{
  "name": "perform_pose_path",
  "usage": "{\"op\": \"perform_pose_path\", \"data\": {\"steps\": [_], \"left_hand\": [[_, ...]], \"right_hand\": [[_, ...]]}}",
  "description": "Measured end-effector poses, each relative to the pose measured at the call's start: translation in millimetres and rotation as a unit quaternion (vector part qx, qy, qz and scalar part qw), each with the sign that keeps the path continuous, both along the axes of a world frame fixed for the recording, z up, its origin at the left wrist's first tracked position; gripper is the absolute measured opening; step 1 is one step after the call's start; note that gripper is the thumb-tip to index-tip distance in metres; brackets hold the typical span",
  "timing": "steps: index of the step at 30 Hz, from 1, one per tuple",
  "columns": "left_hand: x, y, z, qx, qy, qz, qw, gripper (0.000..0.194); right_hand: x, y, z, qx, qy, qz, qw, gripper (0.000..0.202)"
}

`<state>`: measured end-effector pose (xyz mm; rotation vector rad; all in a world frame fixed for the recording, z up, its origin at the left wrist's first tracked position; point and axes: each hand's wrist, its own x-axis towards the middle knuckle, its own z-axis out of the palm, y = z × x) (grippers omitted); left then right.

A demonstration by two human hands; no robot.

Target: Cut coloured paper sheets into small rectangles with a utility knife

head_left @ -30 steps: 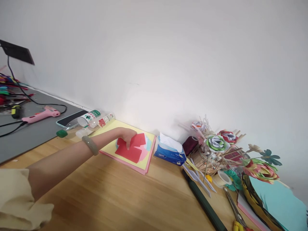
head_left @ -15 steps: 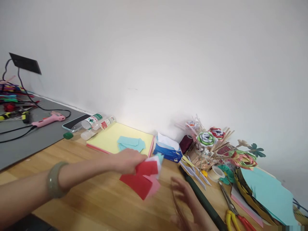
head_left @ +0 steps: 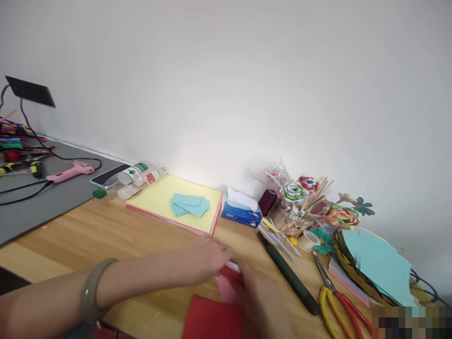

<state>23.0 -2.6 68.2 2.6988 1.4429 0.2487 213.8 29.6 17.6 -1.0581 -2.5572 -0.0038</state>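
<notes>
My left hand [head_left: 206, 258], with a pale green bangle on its wrist, reaches in from the left and is closed on small red, white and pink papers [head_left: 231, 273]. My right hand [head_left: 256, 287] meets it at the papers' right side, its fingers pressed against them. Both hands hide much of the bundle. Just below lies a red paper piece [head_left: 212, 318] at the bottom edge of the view. Farther back, light blue paper pieces [head_left: 190, 205] rest on a yellow sheet [head_left: 148, 193].
Right of the hands lie a dark green bar [head_left: 289, 275] and scissors [head_left: 330, 285]. Behind are a tissue pack [head_left: 241, 209] and paper flowers [head_left: 294, 191]. A pink glue gun [head_left: 70, 173], phone [head_left: 109, 176] and clear bottle [head_left: 132, 173] stand at the left.
My left hand has brought the papers down and nearer. My right hand has moved left and closed on them. A red piece now shows below, and the blue pieces are fully visible.
</notes>
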Motion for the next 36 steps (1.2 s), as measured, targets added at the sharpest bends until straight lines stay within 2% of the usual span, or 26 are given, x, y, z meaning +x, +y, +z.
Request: {"op": "perform_pose_path", "data": {"steps": [2,4,6,9,11,13,15,17,21,25,29,32,36], "left_hand": [[-19,11,1.2,-0.024,-0.101,0.013,0.995,0.030],[-45,28,1.6,-0.017,-0.211,0.159,0.964,0.034],[-76,46,-0.7,-0.014,-0.208,0.229,0.951,0.038],[-119,67,-10.8,-0.045,-0.164,0.282,0.944,0.045],[-140,75,-20.8,-0.079,-0.124,0.292,0.945,0.065],[-150,79,-30.6,-0.104,-0.081,0.289,0.948,0.087],[-154,83,-36.8,-0.118,-0.042,0.277,0.952,0.093],[-156,87,-37.5,-0.123,-0.010,0.265,0.956,0.081],[-155,93,-28.9,-0.115,0.048,0.257,0.958,0.047],[-148,97,-27.4,-0.097,0.088,0.266,0.955,0.037],[-144,103,-28.6,-0.061,0.079,0.314,0.944,0.033],[-144,107,-22.0,-0.044,0.054,0.354,0.933,0.033],[-142,107,-11.4,-0.038,0.028,0.364,0.930,0.032]], "right_hand": [[-2,6,6.0,-0.064,0.014,-0.016,0.998,0.018],[-3,18,15.2,-0.128,0.034,-0.038,0.990,0.009],[-2,34,24.8,-0.188,0.060,-0.057,0.979,0.008],[1,56,35.7,-0.292,0.098,-0.058,0.950,0.015],[5,67,39.7,-0.365,0.114,-0.051,0.922,0.017],[9,71,41.1,-0.427,0.129,-0.046,0.894,0.017],[13,72,40.6,-0.470,0.146,-0.043,0.869,0.016],[16,72,39.2,-0.499,0.160,-0.045,0.851,0.015],[15,70,35.6,-0.526,0.183,-0.054,0.829,0.018],[12,69,29.3,-0.535,0.205,-0.050,0.818,0.020],[10,68,24.1,-0.548,0.218,-0.031,0.807,0.027],[11,67,23.6,-0.560,0.226,-0.021,0.797,0.029],[11,64,26.4,-0.565,0.234,-0.012,0.791,0.024]]}}
